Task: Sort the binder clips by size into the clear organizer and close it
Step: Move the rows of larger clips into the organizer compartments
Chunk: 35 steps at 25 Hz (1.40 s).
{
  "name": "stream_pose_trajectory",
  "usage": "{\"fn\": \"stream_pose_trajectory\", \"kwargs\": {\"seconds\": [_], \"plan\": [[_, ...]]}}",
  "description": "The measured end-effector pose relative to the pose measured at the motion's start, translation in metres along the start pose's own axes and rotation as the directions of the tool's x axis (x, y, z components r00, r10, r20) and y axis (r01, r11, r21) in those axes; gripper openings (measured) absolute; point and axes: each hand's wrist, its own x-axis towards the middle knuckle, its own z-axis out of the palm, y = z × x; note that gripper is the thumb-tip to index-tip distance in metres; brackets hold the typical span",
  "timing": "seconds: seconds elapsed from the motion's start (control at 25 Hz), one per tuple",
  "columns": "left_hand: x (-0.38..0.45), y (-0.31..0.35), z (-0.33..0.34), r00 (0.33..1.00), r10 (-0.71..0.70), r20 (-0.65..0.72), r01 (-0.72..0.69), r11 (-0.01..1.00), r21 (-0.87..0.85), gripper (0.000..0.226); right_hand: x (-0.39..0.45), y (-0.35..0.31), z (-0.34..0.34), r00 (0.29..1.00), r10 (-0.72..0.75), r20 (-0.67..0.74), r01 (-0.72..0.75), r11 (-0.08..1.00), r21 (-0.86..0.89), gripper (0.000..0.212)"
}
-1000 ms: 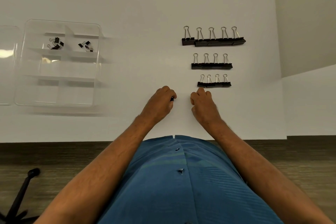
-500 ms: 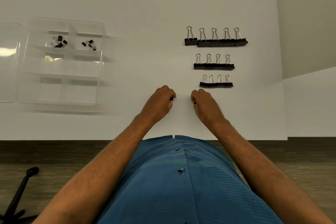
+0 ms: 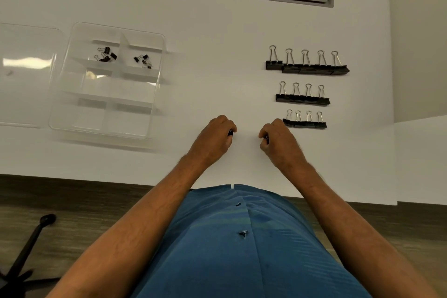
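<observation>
Your left hand (image 3: 212,138) curls round small black clip (image 3: 231,132); right hand (image 3: 278,140) curled too, dark bit at fingertips, likely another. Remaining clips in three rows (image 3: 303,95) by size, ready for picking. Organizer (image 3: 106,80) well left, two far compartments filled; lid (image 3: 26,75) open beside it.

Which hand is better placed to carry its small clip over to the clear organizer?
Probably left. The left hand is nearer the clear organizer on the left and pinches a small dark clip. The right hand sits beside the smallest clip row, farther away.
</observation>
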Motion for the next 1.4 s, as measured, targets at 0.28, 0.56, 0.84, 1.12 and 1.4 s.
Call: {"fn": "stream_pose_trajectory", "kwargs": {"seconds": [0.28,0.56,0.84,1.12,1.4], "plan": [[-0.010,-0.026,-0.054,0.984,-0.038,-0.173,0.034,0.999,-0.023,0.017,0.040,-0.067,-0.016,0.998,-0.015,0.062,0.001,0.977,0.214,0.014],[-0.031,-0.090,-0.142,0.922,-0.140,-0.362,0.131,0.990,-0.051,0.018,0.091,-0.183,-0.024,0.990,-0.131,0.053,0.102,0.924,0.369,0.013],[-0.027,-0.144,-0.183,0.924,-0.160,-0.348,0.190,0.980,0.053,0.018,0.135,-0.264,0.005,0.962,-0.270,0.034,0.249,0.922,0.296,0.016],[-0.006,-0.171,-0.183,0.962,-0.107,-0.250,0.155,0.971,0.182,0.017,0.153,-0.292,0.035,0.950,-0.308,0.059,0.299,0.946,0.128,0.016],[-0.004,-0.184,-0.180,0.967,-0.044,-0.249,0.117,0.951,0.286,0.021,0.162,-0.289,0.049,0.948,-0.302,0.102,0.299,0.953,0.039,0.015]]}}
